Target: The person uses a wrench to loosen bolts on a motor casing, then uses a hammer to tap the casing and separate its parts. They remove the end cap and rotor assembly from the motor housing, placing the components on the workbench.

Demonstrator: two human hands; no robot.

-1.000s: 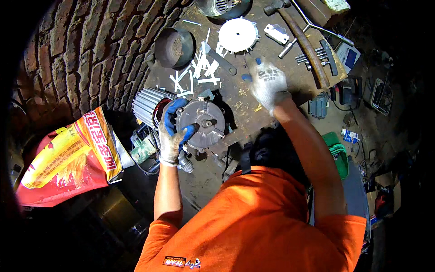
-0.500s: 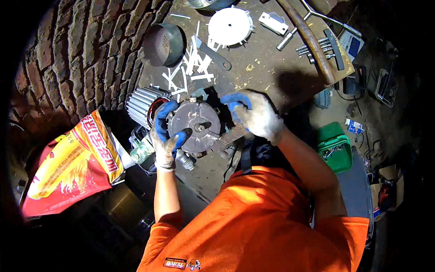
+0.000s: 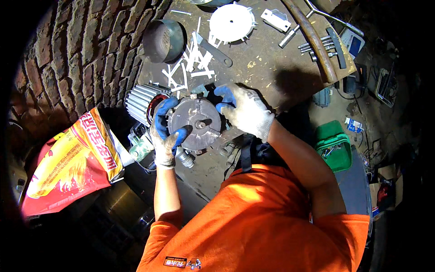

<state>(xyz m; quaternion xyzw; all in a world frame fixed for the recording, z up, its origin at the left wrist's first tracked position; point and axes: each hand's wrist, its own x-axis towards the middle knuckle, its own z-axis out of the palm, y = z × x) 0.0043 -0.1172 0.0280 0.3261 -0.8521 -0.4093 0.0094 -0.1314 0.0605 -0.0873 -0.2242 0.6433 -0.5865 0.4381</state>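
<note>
My left hand (image 3: 162,133), in a white glove with blue fingers, grips the left side of a round dark grey metal disc (image 3: 192,131) with a hub at its centre and slots in its face. Just right of the disc's upper edge is my right hand (image 3: 242,111), gloved alike. Its thumb and fingers are bent but apart, and I see nothing between them. Behind my left hand lies a finned motor housing (image 3: 142,102) with reddish windings. A threaded metal piece (image 3: 185,157) sits by my left wrist.
White strips (image 3: 195,59), a scraper (image 3: 217,53), a white finned disc (image 3: 230,22) and a metal bowl (image 3: 165,41) lie farther back. A wooden handle (image 3: 312,41) crosses the right side. A red-yellow bag (image 3: 77,163) stands left; a green box (image 3: 335,149) stands right.
My right hand has moved a little left, closer to the disc's upper right edge, and its thumb and fingers have spread. My left hand keeps its hold on the disc.
</note>
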